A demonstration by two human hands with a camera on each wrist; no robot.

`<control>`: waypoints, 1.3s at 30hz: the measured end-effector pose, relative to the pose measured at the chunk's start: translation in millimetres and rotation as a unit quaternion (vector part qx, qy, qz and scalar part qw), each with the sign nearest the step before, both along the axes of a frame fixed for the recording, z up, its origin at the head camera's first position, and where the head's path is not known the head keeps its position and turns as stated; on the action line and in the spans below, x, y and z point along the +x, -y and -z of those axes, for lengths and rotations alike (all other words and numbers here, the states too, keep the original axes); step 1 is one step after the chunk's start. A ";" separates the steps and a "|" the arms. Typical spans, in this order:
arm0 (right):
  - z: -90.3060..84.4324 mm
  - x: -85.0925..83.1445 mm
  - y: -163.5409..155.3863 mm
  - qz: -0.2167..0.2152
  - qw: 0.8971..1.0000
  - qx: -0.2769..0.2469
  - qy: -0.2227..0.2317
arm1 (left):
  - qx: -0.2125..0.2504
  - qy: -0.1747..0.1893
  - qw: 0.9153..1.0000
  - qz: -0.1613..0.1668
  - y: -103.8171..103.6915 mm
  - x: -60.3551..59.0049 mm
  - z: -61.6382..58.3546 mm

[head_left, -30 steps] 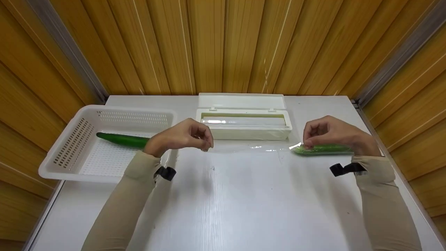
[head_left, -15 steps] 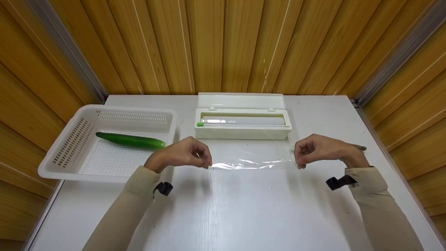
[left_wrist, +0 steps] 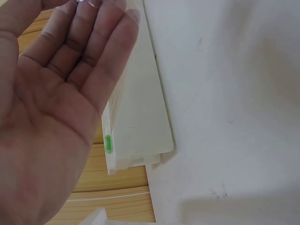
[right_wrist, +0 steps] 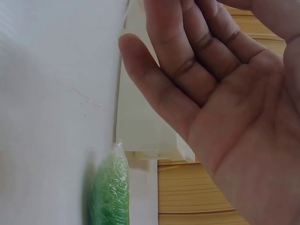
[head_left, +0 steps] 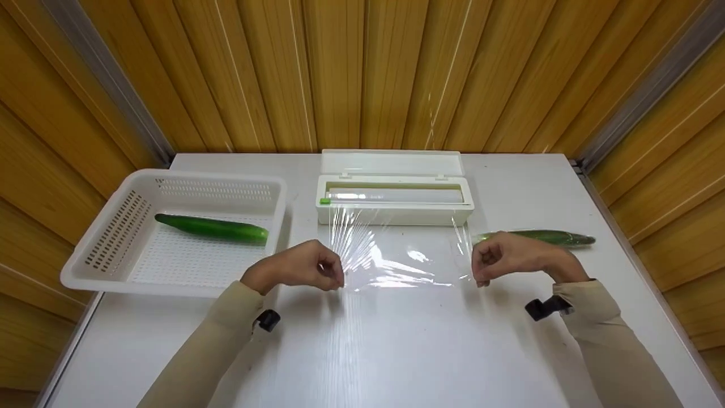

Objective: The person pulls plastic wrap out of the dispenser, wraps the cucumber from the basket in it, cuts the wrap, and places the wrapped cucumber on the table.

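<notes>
Cling film (head_left: 396, 266), long axis crosswise

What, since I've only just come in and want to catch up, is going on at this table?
A person's left hand and right hand pinch a sheet of clear film, stretched over the table from the open white box. A cucumber with no visible wrap lies in the basket at the person's left. A film-wrapped cucumber lies on the table beyond the right hand, partly hidden by it.
</notes>
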State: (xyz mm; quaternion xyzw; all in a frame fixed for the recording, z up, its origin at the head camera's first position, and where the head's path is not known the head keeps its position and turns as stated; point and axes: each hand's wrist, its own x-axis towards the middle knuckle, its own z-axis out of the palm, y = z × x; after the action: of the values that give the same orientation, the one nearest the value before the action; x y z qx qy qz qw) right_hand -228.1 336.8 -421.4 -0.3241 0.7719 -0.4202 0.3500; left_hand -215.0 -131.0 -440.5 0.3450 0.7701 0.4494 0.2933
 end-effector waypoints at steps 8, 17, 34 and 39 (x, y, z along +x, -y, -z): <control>12.8 4.8 12.3 -0.004 1.000 0.027 -0.001 | -0.028 -0.019 0.999 0.006 -3.9 3.2 13.3; 20.8 8.8 18.3 0.008 0.998 0.069 0.002 | -0.032 -0.037 0.999 0.016 -6.1 5.4 19.4; 37.2 16.5 21.7 0.012 0.994 0.108 -0.011 | -0.040 -0.067 0.997 0.014 -14.6 16.3 37.0; 40.2 17.3 20.2 0.013 0.994 0.112 -0.015 | -0.040 -0.073 0.997 0.008 -13.6 17.6 42.6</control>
State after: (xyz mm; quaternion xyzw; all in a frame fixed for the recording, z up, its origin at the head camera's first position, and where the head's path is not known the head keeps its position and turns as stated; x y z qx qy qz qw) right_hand -210.8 316.6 -461.5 -0.2792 0.8233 -0.3306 0.3674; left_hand -197.4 -117.3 -483.1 0.3706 0.8040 0.3898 0.2535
